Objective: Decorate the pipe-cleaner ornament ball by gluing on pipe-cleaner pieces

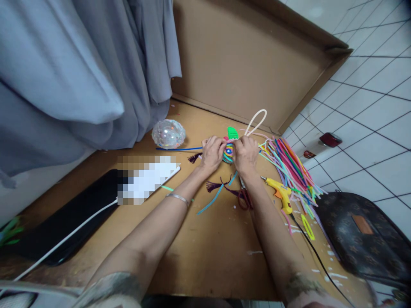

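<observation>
A small round craft piece with coloured coils sits between my hands, a green leaf shape behind it. My left hand, fingers pinched, grips a long blue pipe cleaner that stretches left. My right hand is closed at the piece's right side; its fingertips are hidden, so what it grips is unclear. A white loop rises behind it. Red-handled scissors lie under my right forearm. Dark tassels and a light blue strip lie in front of the hands.
A clear ball stands back left. Right are bundled pipe cleaners, a yellow glue gun with a black cord and a brown bag. Left are a black case and a white cable. A cardboard panel stands behind.
</observation>
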`<state>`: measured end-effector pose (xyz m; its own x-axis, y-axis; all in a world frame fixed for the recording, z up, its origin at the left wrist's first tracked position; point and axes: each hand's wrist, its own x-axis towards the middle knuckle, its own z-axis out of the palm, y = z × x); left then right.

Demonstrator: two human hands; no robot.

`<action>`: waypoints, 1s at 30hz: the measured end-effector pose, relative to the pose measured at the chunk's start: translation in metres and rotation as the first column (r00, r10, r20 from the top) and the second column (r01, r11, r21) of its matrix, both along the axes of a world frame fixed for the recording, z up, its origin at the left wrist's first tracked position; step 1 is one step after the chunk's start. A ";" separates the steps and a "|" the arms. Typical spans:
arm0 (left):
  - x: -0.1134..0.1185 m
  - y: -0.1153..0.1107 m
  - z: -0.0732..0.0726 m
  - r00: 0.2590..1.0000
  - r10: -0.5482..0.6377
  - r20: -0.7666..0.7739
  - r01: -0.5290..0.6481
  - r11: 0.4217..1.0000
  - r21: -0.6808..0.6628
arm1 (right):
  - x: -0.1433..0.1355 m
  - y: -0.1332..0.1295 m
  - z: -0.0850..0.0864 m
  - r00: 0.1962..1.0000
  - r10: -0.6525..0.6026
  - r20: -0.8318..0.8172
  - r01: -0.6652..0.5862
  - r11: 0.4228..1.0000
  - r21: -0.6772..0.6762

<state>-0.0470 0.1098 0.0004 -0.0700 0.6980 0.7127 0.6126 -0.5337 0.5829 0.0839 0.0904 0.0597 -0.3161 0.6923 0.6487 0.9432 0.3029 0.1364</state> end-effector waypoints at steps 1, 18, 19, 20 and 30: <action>0.000 0.000 0.000 1.000 -0.003 0.003 0.003 1.000 0.000 | 0.000 0.000 0.000 1.000 -0.002 -0.024 0.002 1.000 -0.010; 0.002 0.003 -0.006 0.997 -0.055 0.054 0.055 0.998 -0.008 | -0.005 -0.006 0.003 0.974 -0.102 -0.201 0.078 0.989 -0.123; 0.002 0.003 -0.006 0.997 -0.051 0.053 0.052 0.999 -0.013 | -0.005 -0.005 0.002 0.977 -0.091 -0.194 0.069 0.991 -0.118; 0.002 0.003 -0.006 0.997 -0.047 0.055 0.048 0.999 -0.016 | -0.004 -0.005 0.002 0.979 -0.079 -0.186 0.059 0.992 -0.109; 0.002 0.002 -0.004 0.996 -0.058 0.072 0.060 0.998 -0.027 | -0.005 -0.007 0.006 0.989 -0.098 -0.107 0.088 0.991 -0.096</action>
